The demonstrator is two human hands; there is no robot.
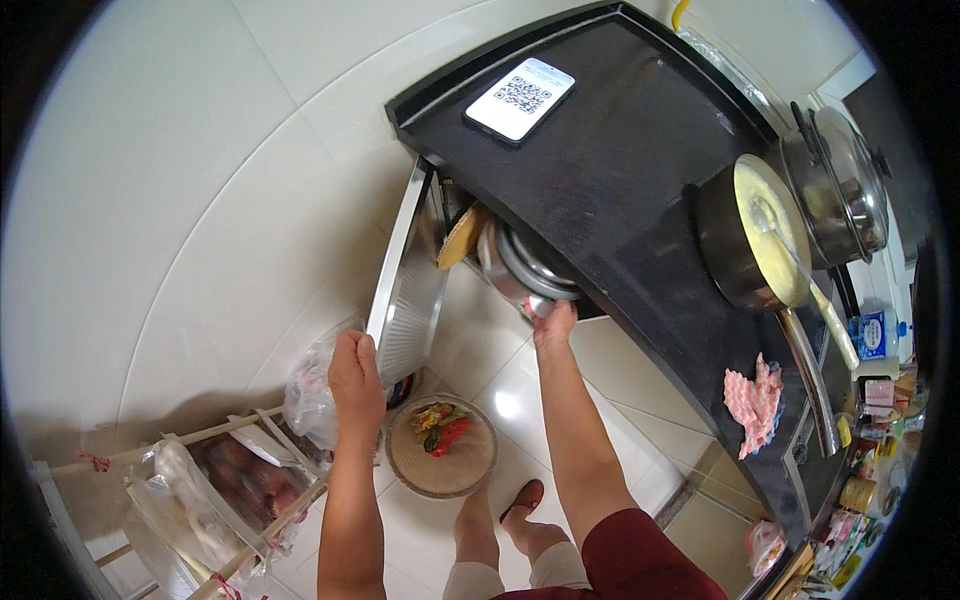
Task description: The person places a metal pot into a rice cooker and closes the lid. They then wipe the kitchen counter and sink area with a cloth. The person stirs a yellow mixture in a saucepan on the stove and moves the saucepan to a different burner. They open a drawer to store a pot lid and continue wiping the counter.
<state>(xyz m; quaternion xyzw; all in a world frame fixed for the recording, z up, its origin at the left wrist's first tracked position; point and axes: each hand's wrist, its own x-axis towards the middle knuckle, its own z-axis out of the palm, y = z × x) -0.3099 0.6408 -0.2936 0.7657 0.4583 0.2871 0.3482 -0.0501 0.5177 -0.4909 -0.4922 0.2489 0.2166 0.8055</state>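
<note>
My left hand (355, 372) is closed on the lower end of the edge of an open cabinet door (398, 235), which has a pale metal frame and a ribbed inner panel. Under the black counter, my right hand (553, 322) grips the near side of a shiny steel pot (505, 275) with a dark rim and lid. That pot sits in the cabinet opening, its far side hidden by the counter. Beside it a round tan board-like thing (462, 237) stands on edge between pot and door.
On the black counter (620, 130) are a lit phone (520, 98), a saucepan of yellow mixture (750, 240) with a spoon, a lidded steel pot (845, 190) and a pink cloth (753, 403). A woven basket (440, 480) and a rack (110, 460) stand below.
</note>
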